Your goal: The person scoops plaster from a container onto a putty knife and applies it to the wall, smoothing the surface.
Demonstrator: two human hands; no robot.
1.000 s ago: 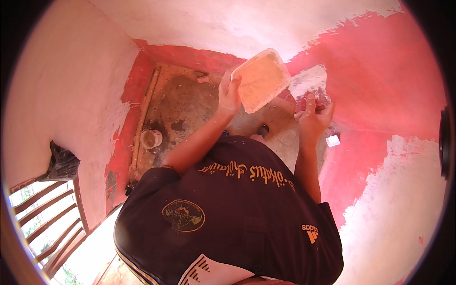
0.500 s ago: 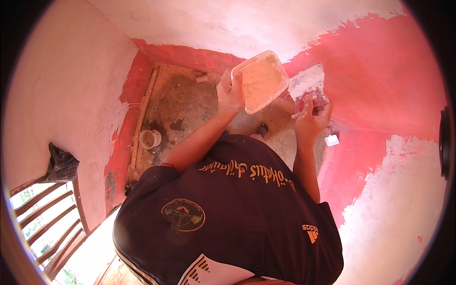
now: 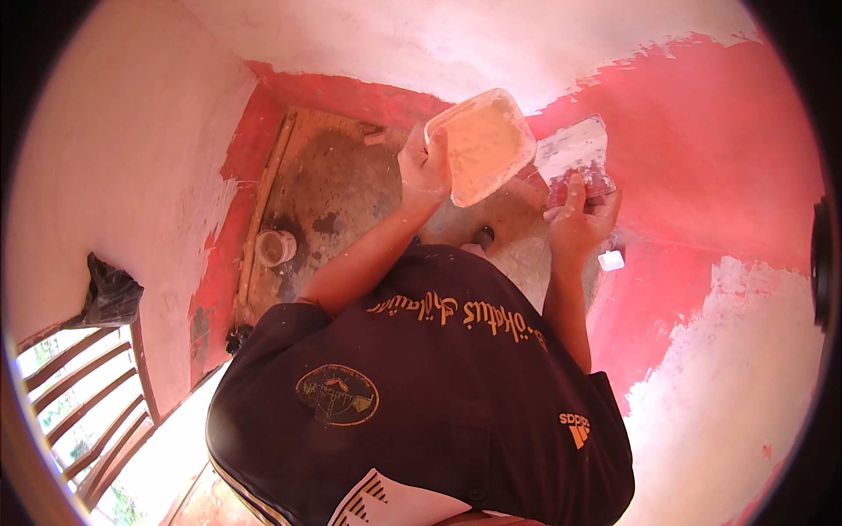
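Note:
My left hand (image 3: 423, 171) grips a shallow rectangular plastic tray (image 3: 482, 145) with a pale, creamy substance in it, held up in front of my chest. My right hand (image 3: 581, 210) is closed on a broad scraper (image 3: 570, 145) with white paste smeared over its blade, which is beside the tray's right side. Both forearms rise from below, over my dark shirt.
Red walls (image 3: 702, 131) are partly covered in white around me. On the stained floor (image 3: 342, 167) stand a small bucket (image 3: 275, 248) at left and a white object (image 3: 611, 259) at right. A barred opening (image 3: 83, 394) with black plastic (image 3: 110, 289) above it is lower left.
The scraper and my right hand have shifted very slightly right since half a second ago, and the view has tilted a little. The grips look the same.

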